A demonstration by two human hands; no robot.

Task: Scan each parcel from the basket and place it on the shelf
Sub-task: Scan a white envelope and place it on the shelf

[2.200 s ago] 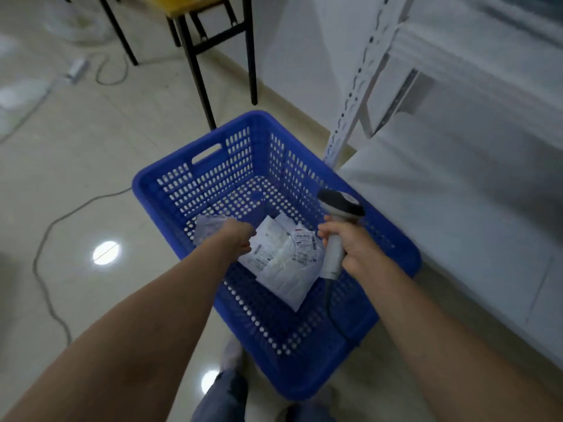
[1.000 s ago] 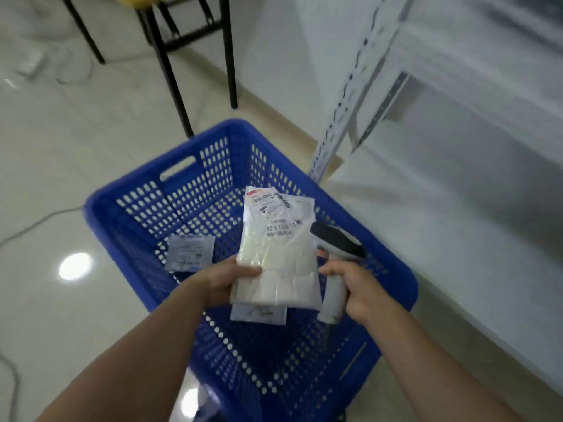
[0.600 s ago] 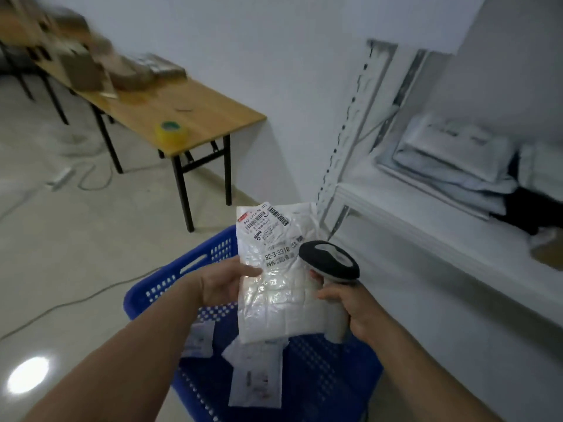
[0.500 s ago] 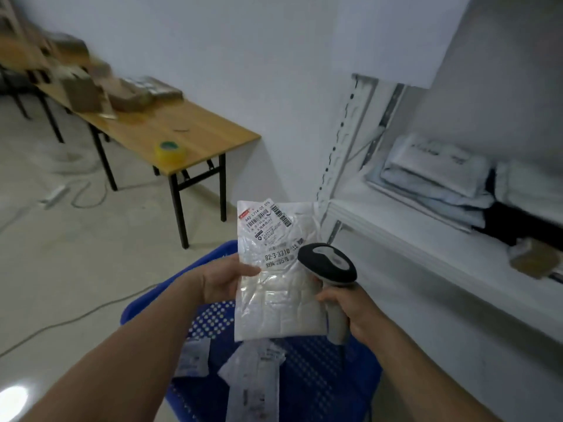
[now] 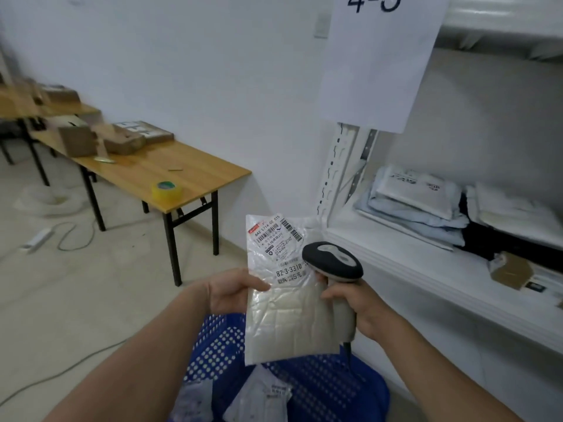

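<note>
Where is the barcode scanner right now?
Head view, centre-right: the right hand grips the scanner, beside the right edge of the parcel the left hand holds, above the blue basket.

Centre frame shows one white plastic-bagged parcel [image 5: 286,315] and one black-and-grey handheld scanner [image 5: 333,263], lower frame one blue perforated plastic basket [image 5: 219,339] holding two more white parcels [image 5: 259,397], and left one yellow tape roll [image 5: 166,190].

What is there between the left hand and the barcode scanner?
The white parcel, gripped by the left hand; the right hand holds the scanner at its edge. Head view.
</note>
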